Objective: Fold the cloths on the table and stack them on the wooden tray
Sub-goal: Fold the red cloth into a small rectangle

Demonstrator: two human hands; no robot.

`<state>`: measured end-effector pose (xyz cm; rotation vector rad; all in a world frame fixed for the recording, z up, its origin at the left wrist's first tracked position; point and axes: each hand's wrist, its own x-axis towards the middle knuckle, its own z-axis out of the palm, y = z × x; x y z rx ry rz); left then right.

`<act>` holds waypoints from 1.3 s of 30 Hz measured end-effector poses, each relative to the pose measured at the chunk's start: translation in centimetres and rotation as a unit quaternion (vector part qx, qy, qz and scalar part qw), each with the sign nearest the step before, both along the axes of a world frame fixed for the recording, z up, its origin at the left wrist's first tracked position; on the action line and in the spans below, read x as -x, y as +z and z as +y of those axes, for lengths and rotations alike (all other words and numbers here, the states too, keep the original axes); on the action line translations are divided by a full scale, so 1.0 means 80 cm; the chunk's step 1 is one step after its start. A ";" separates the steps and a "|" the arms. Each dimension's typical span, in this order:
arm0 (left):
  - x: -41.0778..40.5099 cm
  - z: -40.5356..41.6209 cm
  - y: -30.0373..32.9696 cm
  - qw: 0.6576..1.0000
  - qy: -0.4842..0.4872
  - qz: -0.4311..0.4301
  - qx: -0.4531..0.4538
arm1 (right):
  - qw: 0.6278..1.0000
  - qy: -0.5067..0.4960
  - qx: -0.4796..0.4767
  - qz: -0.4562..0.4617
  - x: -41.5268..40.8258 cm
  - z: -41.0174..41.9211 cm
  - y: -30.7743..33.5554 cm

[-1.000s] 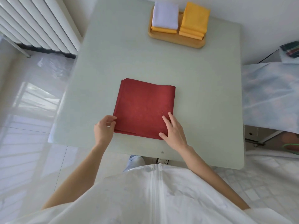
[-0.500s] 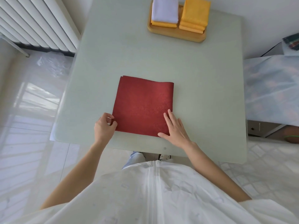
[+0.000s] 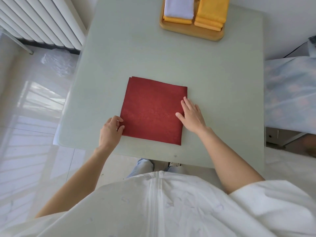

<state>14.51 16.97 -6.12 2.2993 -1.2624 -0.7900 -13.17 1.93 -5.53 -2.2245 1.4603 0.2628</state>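
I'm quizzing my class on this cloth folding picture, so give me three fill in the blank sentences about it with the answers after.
1. The cloth under both hands is ___ in colour.
2. The left hand pinches the cloth's near ___ corner.
3. The folded stacks sit on a ___ tray.

Answers: red; left; wooden

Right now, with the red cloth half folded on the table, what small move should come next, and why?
Probably lift the left edge pinched by the left hand and fold it across to the right edge, where the right hand lies flat on the red cloth. The cloth looks too wide to match the folded stacks on the wooden tray.
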 end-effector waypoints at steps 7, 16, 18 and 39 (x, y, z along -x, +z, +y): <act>0.005 0.000 0.006 0.955 -0.240 -0.094 0.146 | 0.985 0.056 0.130 -0.097 -0.007 0.005 0.006; -0.017 0.011 -0.017 0.908 -0.374 -0.115 0.148 | 0.972 0.119 0.165 -0.121 0.031 0.077 -0.014; -0.023 0.011 -0.019 0.898 -0.383 -0.138 0.166 | 0.971 0.143 0.166 -0.097 0.038 0.073 -0.017; -0.034 -0.137 0.063 0.966 -0.177 -0.096 0.163 | 0.942 -0.238 0.012 -0.237 0.000 -0.004 -0.002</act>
